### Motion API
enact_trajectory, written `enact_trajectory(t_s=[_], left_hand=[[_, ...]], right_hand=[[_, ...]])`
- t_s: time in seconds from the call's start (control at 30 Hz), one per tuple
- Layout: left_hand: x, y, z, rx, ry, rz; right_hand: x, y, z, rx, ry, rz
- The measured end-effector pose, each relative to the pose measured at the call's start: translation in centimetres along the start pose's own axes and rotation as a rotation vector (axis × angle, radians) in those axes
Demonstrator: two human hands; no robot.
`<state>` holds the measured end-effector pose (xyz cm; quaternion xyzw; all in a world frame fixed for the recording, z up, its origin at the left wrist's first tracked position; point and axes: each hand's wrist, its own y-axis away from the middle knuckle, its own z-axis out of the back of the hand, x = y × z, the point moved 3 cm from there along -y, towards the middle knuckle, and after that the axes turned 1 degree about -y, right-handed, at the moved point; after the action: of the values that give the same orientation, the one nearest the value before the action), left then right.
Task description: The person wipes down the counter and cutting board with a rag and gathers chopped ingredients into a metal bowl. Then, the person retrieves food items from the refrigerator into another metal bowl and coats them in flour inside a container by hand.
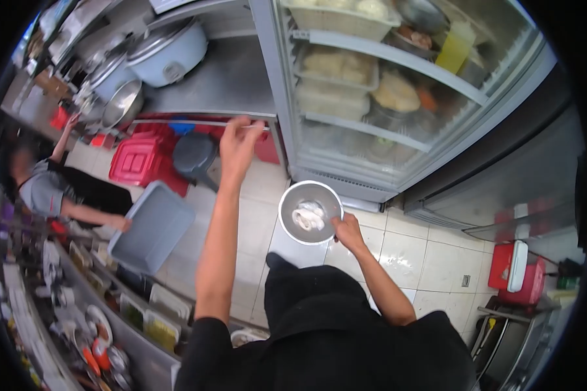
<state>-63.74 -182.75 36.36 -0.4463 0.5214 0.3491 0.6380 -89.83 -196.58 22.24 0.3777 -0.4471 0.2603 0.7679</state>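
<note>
A round metal bowl (285,214) with pale, whitish pieces of food (308,216) inside is held at its right rim by my right hand (347,231). My left hand (240,146) is raised in front of the steel counter's edge, near the fridge's left side, with its fingers apart and nothing in them. Ahead stands a glass-fronted fridge (365,85), with trays and containers of food on its shelves.
At the left, a person (42,182) holds a grey tub (153,225). Rice cookers (169,55) stand on the steel counter (231,78). A dark stool (195,153) and red bins (140,156) are below. Red boxes (522,280) sit at the right.
</note>
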Motion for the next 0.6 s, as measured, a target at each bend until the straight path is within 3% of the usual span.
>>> enact_trajectory(t_s=[0.03,0.17,0.27,0.37,0.47,0.6], left_hand=[[-1.7,-4.0,-0.9,0.023,0.022,-0.028],[-5.4,-19.2,-4.9,-0.106,-0.021,-0.519],[-10.6,-21.9,-6.2,0.063,0.151,-0.499],[-11.0,-23.5,-6.9,0.055,0.130,-0.377],[-11.6,-22.8,-6.4,-0.039,-0.034,-0.395],[-11.8,-20.7,-4.6,-0.028,-0.034,-0.487]], right_hand=[[0.0,0.6,-0.7,-0.053,-0.007,-0.048],[0.6,2.6,-3.6,-0.240,-0.091,-0.101],[0.6,4.5,-6.5,-0.312,-0.195,-0.203],[-0.8,5.3,-9.3,-0.344,-0.168,-0.207],[0.8,6.2,-11.9,-0.301,-0.178,-0.216],[4.0,5.6,-15.5,-0.252,-0.134,-0.138]])
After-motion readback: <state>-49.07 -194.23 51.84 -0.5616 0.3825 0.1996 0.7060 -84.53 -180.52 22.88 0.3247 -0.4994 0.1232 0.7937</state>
